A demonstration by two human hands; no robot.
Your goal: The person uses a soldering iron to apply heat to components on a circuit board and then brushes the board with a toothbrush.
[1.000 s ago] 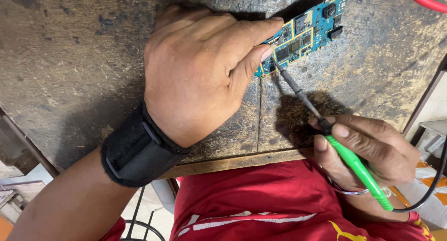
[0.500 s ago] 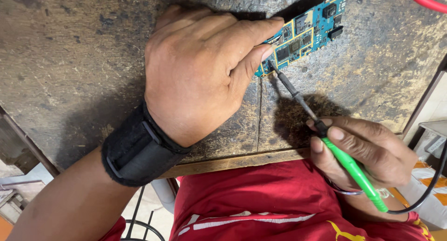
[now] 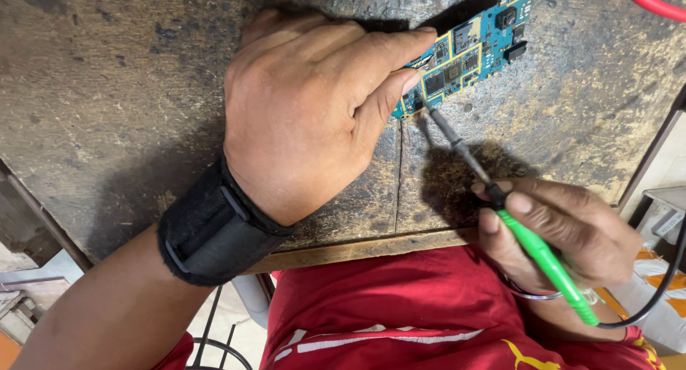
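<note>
A small blue circuit board [image 3: 471, 52] lies on a worn dark workbench [image 3: 107, 106]. My left hand [image 3: 314, 106], with a black wrist wrap [image 3: 214, 231] on the forearm, presses the board's near end down with thumb and fingers and hides part of it. My right hand [image 3: 564, 231] grips a soldering iron with a green handle [image 3: 547, 263]. Its dark metal tip [image 3: 429, 113] touches the board's near edge right beside my left thumb.
A black cord [image 3: 661, 288] runs from the iron's handle off to the right. A red cable [image 3: 654, 0] crosses the top right corner. The bench's wooden front edge [image 3: 357, 250] sits above my red shirt [image 3: 400, 320]. Shelving and clutter show at the right edge.
My right hand and the iron have shifted slightly left and up. The tip stays at the board's edge. My left hand has not moved.
</note>
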